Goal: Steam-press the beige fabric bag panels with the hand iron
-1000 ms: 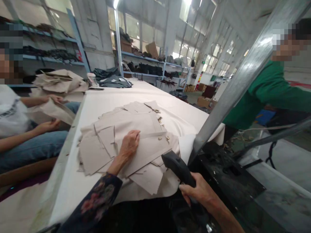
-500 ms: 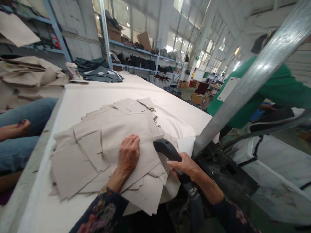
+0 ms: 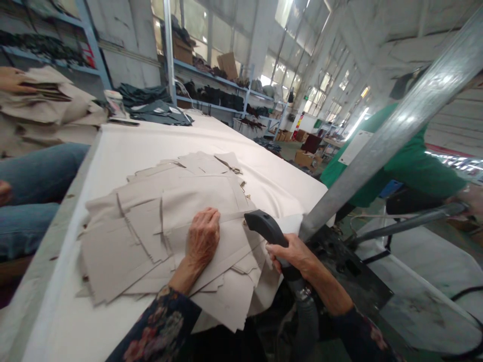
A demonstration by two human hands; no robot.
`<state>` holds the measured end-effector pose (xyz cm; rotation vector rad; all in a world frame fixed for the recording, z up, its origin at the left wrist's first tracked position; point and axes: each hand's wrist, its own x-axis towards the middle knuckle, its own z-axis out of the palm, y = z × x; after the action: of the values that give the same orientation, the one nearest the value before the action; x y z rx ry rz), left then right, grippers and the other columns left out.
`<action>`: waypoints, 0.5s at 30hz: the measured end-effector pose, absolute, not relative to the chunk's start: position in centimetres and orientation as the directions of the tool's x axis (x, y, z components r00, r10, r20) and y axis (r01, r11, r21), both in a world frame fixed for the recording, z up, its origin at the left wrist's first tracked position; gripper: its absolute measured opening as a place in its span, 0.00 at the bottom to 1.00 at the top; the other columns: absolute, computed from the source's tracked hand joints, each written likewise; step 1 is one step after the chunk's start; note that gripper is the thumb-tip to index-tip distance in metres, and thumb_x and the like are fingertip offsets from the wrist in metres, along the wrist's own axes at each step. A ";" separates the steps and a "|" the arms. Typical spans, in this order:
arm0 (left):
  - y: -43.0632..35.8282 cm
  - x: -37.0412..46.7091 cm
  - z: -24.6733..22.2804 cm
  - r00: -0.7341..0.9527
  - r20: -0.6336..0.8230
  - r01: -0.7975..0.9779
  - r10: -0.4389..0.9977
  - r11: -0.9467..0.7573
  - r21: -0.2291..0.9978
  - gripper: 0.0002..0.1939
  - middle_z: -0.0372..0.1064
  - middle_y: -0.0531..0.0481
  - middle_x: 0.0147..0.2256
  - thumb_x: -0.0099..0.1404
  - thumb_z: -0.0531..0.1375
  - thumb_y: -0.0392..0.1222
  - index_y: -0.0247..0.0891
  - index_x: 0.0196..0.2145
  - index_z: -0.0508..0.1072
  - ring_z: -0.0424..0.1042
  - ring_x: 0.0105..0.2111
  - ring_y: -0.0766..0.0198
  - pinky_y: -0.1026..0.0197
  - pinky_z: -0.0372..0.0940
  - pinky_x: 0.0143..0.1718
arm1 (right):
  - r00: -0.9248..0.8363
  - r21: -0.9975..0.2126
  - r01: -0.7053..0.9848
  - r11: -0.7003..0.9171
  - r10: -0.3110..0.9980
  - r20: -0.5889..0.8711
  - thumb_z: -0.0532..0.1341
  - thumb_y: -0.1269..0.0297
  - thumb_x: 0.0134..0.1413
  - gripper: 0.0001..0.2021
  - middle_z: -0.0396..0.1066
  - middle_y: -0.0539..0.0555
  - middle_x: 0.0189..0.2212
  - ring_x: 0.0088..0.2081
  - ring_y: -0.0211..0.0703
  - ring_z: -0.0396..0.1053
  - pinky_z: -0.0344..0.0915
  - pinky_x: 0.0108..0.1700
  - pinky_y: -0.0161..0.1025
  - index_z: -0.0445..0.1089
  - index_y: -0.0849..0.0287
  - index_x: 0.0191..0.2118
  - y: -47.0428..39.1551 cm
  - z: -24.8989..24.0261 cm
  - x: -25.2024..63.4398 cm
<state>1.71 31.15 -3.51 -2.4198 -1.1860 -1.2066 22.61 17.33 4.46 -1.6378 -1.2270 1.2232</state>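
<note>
My left hand rests on top of a spread pile of beige fabric pieces, its fingers curled down and close together. Whatever lies under those fingertips is hidden. Wrapped around a dark curved nozzle with a hose below it, my right hand is closed at the pile's right side. The nozzle's tip is over the right edge of the upper pieces. Scissors lie at the pile's far edge, with small metal parts nearby.
A slanted metal post stands right of the white-covered table. A seated person's jeans and a beige stack are at left. Beyond the post is a person in green. Dark folded cloth lies at the far end.
My right hand and the nozzle have shifted slightly right. At left, another person's hand now touches the beige stack, and the raised beige piece is gone from view. The person in green has moved.
</note>
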 end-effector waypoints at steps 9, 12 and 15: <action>31.2 1.7 -3.5 0.356 0.724 0.730 0.591 -0.659 0.178 0.15 0.72 0.38 0.44 0.63 0.50 0.29 0.30 0.43 0.73 0.66 0.48 0.50 0.50 0.60 0.52 | 0.138 -0.933 0.234 -0.274 0.959 -0.248 0.65 0.57 0.44 0.14 0.65 0.48 0.15 0.15 0.33 0.61 0.60 0.17 0.30 0.64 0.62 0.25 22.0 5.2 21.2; 31.2 1.8 -3.5 0.354 0.714 0.726 0.604 -0.659 0.197 0.15 0.72 0.38 0.44 0.63 0.50 0.29 0.30 0.43 0.73 0.65 0.49 0.50 0.50 0.59 0.52 | 0.138 -0.940 0.240 -0.244 0.967 -0.215 0.65 0.55 0.45 0.15 0.65 0.48 0.16 0.16 0.33 0.62 0.60 0.18 0.31 0.65 0.63 0.26 20.9 5.9 22.1; 31.2 1.8 -3.5 0.345 0.706 0.723 0.619 -0.655 0.220 0.16 0.71 0.39 0.44 0.63 0.49 0.29 0.32 0.43 0.73 0.65 0.50 0.51 0.50 0.59 0.52 | 0.115 -0.921 0.314 -0.230 0.972 -0.203 0.63 0.55 0.47 0.15 0.66 0.49 0.16 0.16 0.33 0.62 0.59 0.19 0.31 0.66 0.64 0.26 17.7 6.4 22.9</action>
<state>1.81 31.20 -3.54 -2.4667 -1.2378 -1.2032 22.93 17.70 6.39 -1.6592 -1.2726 1.1338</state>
